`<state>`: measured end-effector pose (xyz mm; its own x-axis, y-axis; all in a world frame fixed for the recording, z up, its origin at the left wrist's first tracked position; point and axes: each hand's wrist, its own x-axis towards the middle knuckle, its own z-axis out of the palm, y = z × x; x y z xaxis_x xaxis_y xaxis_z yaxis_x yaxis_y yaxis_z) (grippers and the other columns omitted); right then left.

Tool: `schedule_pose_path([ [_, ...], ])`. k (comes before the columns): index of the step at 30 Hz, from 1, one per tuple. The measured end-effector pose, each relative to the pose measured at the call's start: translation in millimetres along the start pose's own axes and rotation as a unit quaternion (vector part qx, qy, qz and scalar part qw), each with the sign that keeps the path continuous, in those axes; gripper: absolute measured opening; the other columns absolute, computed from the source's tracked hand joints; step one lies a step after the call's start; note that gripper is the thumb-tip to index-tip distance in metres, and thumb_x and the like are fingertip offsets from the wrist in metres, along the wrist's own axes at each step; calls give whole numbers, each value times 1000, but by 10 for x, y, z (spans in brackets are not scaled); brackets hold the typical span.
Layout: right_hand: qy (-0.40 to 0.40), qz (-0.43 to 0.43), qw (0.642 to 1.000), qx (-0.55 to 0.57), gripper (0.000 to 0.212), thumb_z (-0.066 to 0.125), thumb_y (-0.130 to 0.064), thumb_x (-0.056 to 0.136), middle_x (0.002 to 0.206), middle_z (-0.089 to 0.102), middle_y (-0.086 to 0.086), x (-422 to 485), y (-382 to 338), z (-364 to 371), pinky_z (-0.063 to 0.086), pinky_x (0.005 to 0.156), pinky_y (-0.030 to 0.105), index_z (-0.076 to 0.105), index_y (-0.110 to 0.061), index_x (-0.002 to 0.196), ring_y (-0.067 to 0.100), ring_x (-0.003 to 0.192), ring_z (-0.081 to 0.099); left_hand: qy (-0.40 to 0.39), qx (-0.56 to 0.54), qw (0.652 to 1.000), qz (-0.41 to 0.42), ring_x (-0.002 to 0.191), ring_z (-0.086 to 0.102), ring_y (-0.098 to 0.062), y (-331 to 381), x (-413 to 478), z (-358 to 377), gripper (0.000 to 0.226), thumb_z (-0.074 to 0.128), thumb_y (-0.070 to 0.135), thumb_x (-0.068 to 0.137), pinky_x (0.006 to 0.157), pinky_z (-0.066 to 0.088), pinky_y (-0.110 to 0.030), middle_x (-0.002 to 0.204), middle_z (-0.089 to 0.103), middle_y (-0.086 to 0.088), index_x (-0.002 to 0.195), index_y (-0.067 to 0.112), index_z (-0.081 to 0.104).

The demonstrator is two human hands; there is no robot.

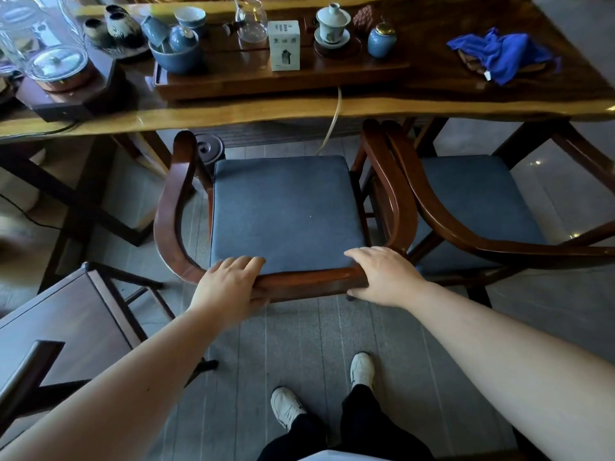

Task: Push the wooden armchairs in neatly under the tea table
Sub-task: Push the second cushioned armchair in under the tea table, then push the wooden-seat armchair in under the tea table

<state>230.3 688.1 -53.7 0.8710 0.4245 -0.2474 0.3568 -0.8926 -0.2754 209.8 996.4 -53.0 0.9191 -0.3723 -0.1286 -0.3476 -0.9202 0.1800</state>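
A wooden armchair (173, 207) with a dark blue seat cushion stands in front of me, facing the tea table (233, 111). Its curved back rail is nearest me. My left hand (229, 287) grips that rail left of centre, and my right hand (382, 277) grips it at the right end. The front of the seat lies just below the table's near edge. A second wooden armchair (439, 214) with the same cushion stands close on the right, its armrest nearly touching the first chair's.
A dark wooden side table (66, 314) stands at my lower left. The tea table carries a tea tray (266, 83), cups, a glass kettle (50, 44), a white box (284, 44) and a blue cloth (502, 54). A cord (332, 124) hangs under the table.
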Motion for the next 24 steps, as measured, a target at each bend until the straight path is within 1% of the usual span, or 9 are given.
schedule_pose_path([
  [2, 9, -20, 999, -24, 80, 72, -52, 77, 142, 48, 5, -66, -103, -18, 32, 108, 43, 37, -19, 142, 25, 129, 43, 18, 20, 1000, 2, 122, 47, -36, 14, -135, -25, 80, 76, 46, 70, 101, 39, -52, 133, 54, -13, 134, 13, 44],
  [3, 13, -32, 999, -34, 82, 71, -52, 78, 145, 44, 7, -96, -159, -24, 29, 111, 44, 34, -19, 144, 25, 132, 39, 21, 25, 999, -4, 129, 41, -37, 18, -222, -44, 83, 74, 47, 72, 106, 35, -54, 140, 48, -15, 139, 13, 40],
  [5, 31, -55, 997, -39, 83, 70, -50, 79, 150, 38, 8, -158, -299, -32, 24, 114, 46, 30, -21, 146, 25, 137, 33, 32, 23, 999, -18, 136, 31, -38, -7, -429, -77, 83, 68, 50, 78, 110, 28, -54, 147, 39, -17, 145, 15, 33],
  [7, 51, -71, 996, -33, 83, 70, -48, 80, 151, 36, 9, -202, -449, -37, 22, 115, 46, 28, -22, 147, 25, 138, 31, 49, 14, 998, -29, 136, 32, -37, -62, -647, -138, 77, 58, 54, 82, 110, 29, -53, 147, 40, -16, 144, 15, 34],
  [10, 64, -99, 992, -42, 81, 71, -46, 78, 150, 37, 11, -186, -690, -44, 24, 114, 48, 32, -22, 145, 27, 137, 33, 50, 2, 997, -52, 132, 38, -34, -185, -952, -258, 71, 45, 56, 81, 108, 34, -51, 141, 48, -13, 139, 14, 43],
  [13, 60, -142, 987, -42, 80, 72, -46, 77, 149, 39, 13, -54, -985, -55, 25, 113, 49, 35, -22, 144, 29, 136, 35, 63, -4, 995, -80, 129, 43, -33, -347, -1224, -360, 67, 45, 54, 83, 106, 38, -50, 137, 53, -12, 135, 14, 47],
  [18, 52, -228, 972, -25, 77, 71, -46, 77, 149, 40, 12, 307, -1552, -52, 24, 113, 49, 36, -24, 142, 28, 135, 38, 96, -23, 984, -149, 123, 49, -31, -564, -1578, -468, 58, 55, 47, 81, 102, 42, -46, 130, 58, -11, 127, 12, 55],
  [21, 42, -287, 957, -5, 77, 73, -46, 73, 145, 45, 12, 579, -1926, -9, 26, 111, 48, 40, -23, 139, 27, 131, 42, 111, -33, 970, -214, 120, 51, -30, -693, -1796, -546, 57, 54, 45, 80, 101, 42, -42, 127, 60, -11, 125, 11, 56],
  [24, 10, -343, 939, 14, 75, 72, -49, 72, 142, 49, 10, 819, -2291, 42, 28, 109, 46, 43, -24, 137, 26, 129, 46, 126, -49, 945, -299, 123, 49, -28, -815, -2068, -637, 55, 56, 45, 81, 103, 39, -39, 130, 58, -8, 126, 12, 56],
])
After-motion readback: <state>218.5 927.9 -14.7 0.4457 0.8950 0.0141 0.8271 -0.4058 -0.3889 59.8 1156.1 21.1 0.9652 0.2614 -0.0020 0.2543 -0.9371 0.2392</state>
